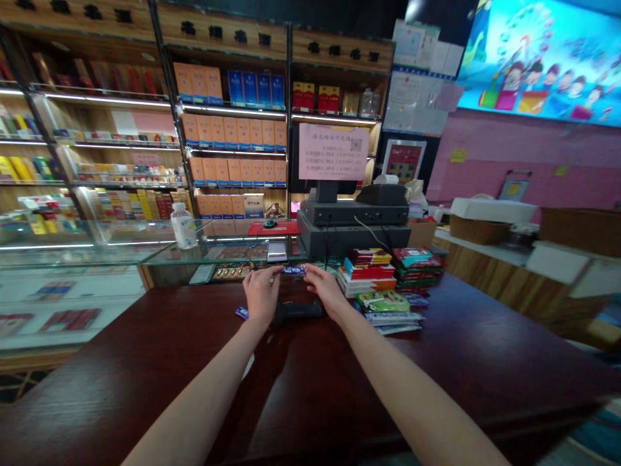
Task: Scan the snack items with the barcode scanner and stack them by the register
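Gently, a left hand [262, 292] and a right hand [325, 289] pinch a wrapped bar [294, 270] at a shop counter

Over the far edge of the dark wooden counter [121, 382], fingertips from both hands close on opposite ends of the small bar, its glossy blue-and-purple wrapper showing between them. Holding it by the ends appears to leave the middle of the wrapper uncovered. A black handheld scanner [297, 312] lies on the counter just below the hands, within easy reach, and a small blue wrapper [241, 313] rests beside the left hand. Near the right hand, stacked red packets [367, 272] and a green-topped pile of packets [383, 303] sit close to the far edge, seemingly gathered there to keep them at hand. Beyond stand a glass display case [97, 249] with a water bottle [183, 226] on top, and a checkout terminal [354, 212] beneath a pink notice [334, 152].
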